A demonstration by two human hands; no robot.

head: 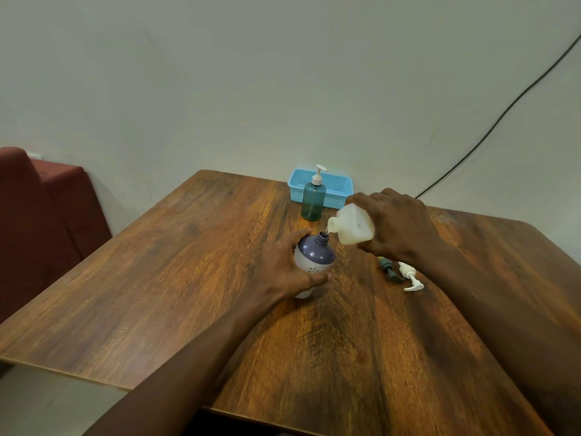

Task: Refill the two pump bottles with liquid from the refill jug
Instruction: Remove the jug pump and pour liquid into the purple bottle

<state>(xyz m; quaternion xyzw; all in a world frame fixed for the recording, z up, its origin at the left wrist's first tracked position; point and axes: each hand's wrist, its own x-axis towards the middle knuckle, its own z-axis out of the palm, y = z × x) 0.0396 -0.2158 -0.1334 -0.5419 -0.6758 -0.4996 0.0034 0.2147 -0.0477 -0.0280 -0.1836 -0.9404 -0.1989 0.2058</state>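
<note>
The left hand [284,269] is wrapped around the purple-and-white pump bottle [312,261], thumb on the near side and fingers curled round the far side, steadying it upright on the table [157,294] with its pump removed and its threaded neck open at the top. The right hand [397,226] grips the refill jug [353,226] from above and behind, holding it tipped so its long axis runs roughly from three o'clock down toward nine o'clock, spout leading. That spout sits just up and to the right of the open neck, at about one o'clock from it, close but apparently not touching; a bit of clear liquid seems to hang at the lip, though whether it is reaching the neck is too small to tell. The pour likely depends on keeping the spout directly over that narrow opening, and the right hand is the one that must correct it. Near the right wrist, at about four o'clock from the bottle, two loose pump heads lie on the table, one dark [388,269] and one white [410,278]. Farther back at twelve o'clock stands the teal pump bottle [312,199] with a pump fitted, just before a blue basket [336,188] against the wall.
</note>
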